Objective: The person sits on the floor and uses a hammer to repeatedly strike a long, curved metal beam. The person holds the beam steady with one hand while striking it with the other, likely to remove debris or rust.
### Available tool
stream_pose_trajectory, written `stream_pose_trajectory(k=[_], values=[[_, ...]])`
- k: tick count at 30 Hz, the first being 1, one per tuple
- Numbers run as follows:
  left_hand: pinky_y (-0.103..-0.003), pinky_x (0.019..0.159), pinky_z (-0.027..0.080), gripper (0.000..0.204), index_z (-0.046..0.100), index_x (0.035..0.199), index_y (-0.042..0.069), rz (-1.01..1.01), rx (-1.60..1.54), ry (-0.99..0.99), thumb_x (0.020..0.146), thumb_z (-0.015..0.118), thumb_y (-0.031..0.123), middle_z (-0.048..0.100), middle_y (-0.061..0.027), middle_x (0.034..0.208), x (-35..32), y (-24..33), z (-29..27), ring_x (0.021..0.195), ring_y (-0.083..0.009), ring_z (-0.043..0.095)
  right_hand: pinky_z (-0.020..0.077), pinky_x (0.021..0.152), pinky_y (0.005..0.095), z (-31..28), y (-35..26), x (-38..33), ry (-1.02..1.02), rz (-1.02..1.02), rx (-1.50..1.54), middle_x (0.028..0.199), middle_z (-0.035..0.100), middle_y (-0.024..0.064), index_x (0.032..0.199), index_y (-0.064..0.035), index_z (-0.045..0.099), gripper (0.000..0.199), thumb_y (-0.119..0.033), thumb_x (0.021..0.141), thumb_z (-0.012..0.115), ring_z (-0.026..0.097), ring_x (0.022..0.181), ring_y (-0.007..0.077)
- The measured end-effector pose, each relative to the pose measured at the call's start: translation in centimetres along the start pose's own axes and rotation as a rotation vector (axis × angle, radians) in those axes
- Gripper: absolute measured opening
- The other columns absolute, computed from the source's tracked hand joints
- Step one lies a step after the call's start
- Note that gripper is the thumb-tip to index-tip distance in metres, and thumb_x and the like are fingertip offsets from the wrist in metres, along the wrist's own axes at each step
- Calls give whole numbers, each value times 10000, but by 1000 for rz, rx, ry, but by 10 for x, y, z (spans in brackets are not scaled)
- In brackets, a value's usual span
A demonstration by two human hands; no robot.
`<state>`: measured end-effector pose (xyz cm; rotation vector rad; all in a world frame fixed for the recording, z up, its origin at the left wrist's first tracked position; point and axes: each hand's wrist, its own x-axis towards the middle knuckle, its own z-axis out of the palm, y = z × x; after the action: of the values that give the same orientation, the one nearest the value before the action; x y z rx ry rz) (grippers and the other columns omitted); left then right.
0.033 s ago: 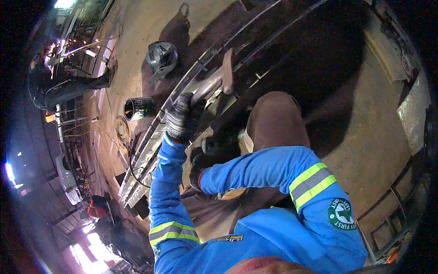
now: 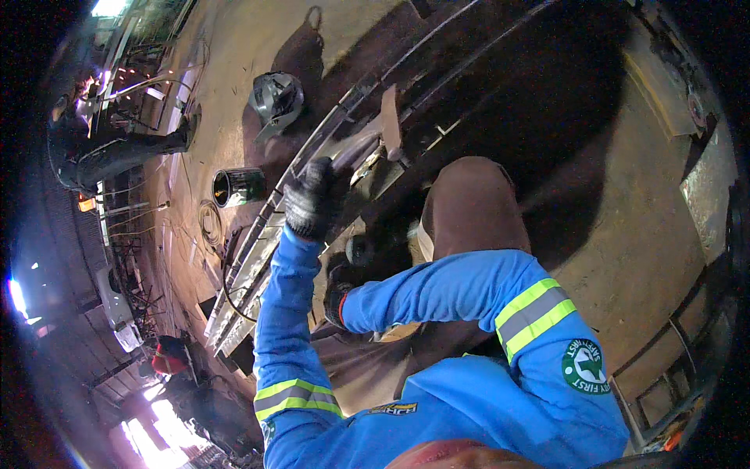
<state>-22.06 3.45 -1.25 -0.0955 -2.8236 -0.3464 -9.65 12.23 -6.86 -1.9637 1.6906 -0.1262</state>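
Left hand in dark work glove, raised up and forward, fingers curled shut in a fist-like grip, knuckles toward camera. Left arm in blue sleeve with 1 yellow-and-grey reflective band, extended almost straight from lower edge. Right hand in dark glove with red cuff edge, lower, below left wrist, mostly hidden, closure unclear. Right arm bent, blue sleeve crossing leftward, 1 reflective band near upper arm.

The left hand grips a hammer above the frame. A can and helmet lie on the floor left of the frame; the right hand sits below.
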Motion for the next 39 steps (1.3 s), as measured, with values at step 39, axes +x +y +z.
stream_pose_trajectory(k=[39], values=[[-354, 516, 465, 178, 605, 844, 49, -118, 150, 125, 792, 719, 176, 597, -128, 637, -21, 1, -34, 526, -285, 585, 390, 851, 628, -4, 12, 13, 63, 19, 21, 1154, 627, 131, 1160, -112, 642, 378, -289, 864, 486, 566, 1079, 333]])
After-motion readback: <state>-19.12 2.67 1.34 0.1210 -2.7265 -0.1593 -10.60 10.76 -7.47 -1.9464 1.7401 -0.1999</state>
